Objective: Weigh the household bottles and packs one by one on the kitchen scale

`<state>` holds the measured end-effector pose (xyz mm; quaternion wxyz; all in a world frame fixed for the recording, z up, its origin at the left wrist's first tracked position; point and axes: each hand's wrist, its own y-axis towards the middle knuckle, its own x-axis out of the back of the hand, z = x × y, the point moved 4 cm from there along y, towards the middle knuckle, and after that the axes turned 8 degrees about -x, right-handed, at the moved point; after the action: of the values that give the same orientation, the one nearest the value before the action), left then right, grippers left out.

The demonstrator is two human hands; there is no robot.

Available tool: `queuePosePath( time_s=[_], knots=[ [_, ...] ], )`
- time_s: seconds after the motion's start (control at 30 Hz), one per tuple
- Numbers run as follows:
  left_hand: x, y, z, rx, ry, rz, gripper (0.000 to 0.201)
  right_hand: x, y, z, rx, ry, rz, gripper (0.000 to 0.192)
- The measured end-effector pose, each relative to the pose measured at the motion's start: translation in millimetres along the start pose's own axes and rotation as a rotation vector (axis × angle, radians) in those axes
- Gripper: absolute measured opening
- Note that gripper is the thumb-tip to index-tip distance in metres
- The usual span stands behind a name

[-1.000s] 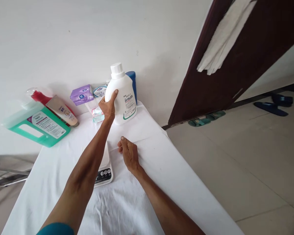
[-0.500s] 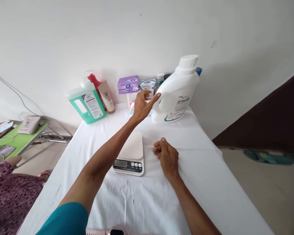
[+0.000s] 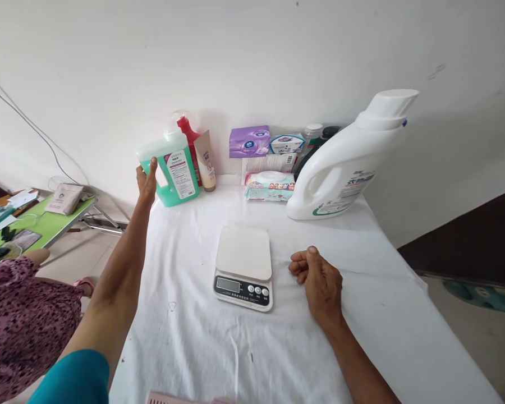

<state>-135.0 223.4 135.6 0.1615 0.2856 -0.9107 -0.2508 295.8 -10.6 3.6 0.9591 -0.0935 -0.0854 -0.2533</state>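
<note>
My left hand (image 3: 146,182) is at the handle side of a translucent bottle of green liquid (image 3: 177,177), its fingers closed around the handle edge; the fingertips are partly hidden. The bottle stands upright at the table's back left. My right hand (image 3: 322,280) rests on the white cloth with its fingers curled together and nothing seen in them. Left of that hand lies a white digital kitchen scale (image 3: 244,255) with a bare platform and a blank display. At the back right stands a big white detergent bottle (image 3: 340,168) with a hollow handle.
Beside the green bottle are a red bottle (image 3: 189,137) and a beige tube (image 3: 205,160). Against the wall stand a purple tissue pack (image 3: 249,142) and a wipes pack (image 3: 269,186). At left, a person in a patterned garment (image 3: 29,320) is near a green table (image 3: 50,233).
My left hand has moved left from near the white detergent bottle to the green bottle's handle. The view has shifted, uncovering the scale and wipes pack. My right hand keeps its pose.
</note>
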Motion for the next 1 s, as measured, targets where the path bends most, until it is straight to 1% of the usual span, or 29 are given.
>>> queuePosePath(
  time_s=[0.03,0.1,0.2,0.3,0.4,0.47,0.53,0.63,0.73,0.8,0.87,1.0],
  knots=[
    [-2.9,1,5,0.02,-0.069,0.037,0.058,0,0,0,0.002,0.0,-0.001,0.083],
    [-7.6,-2,8,0.043,-0.161,0.038,0.055,0,0,1,-0.002,0.0,-0.001,0.082],
    [-15.1,-16,-1,0.022,-0.266,0.022,0.056,0,-1,2,-0.019,0.007,-0.001,0.081],
    [-16.5,-41,-16,0.019,-0.326,-0.029,0.06,1,-2,3,-0.023,0.027,-0.006,0.081],
    [-3.0,-67,-31,0.028,-0.32,-0.102,0.061,1,-2,5,-0.003,0.05,0.001,0.08],
    [14.4,-82,-40,0.041,-0.304,-0.134,0.061,0,-2,5,-0.005,0.056,0.003,0.081],
    [35.6,-94,-50,0.034,-0.302,-0.16,0.061,0,-1,6,-0.012,0.06,-0.001,0.081],
    [65.3,-110,-66,0.015,-0.314,-0.153,0.059,-1,-1,7,-0.003,0.08,-0.003,0.082],
    [85.1,-126,-81,0.016,-0.317,-0.11,0.063,-2,-2,7,0.013,0.103,0.002,0.081],
    [91.5,-135,-92,0.003,-0.333,-0.076,0.069,-2,-2,7,0.021,0.114,0.002,0.08],
    [91.4,-143,-105,-0.025,-0.365,-0.017,0.075,-2,-2,7,0.023,0.121,-0.002,0.079],
    [77.3,-152,-135,-0.068,-0.448,0.089,0.084,-2,-3,9,0.011,0.128,0.0,0.079]
  ],
)
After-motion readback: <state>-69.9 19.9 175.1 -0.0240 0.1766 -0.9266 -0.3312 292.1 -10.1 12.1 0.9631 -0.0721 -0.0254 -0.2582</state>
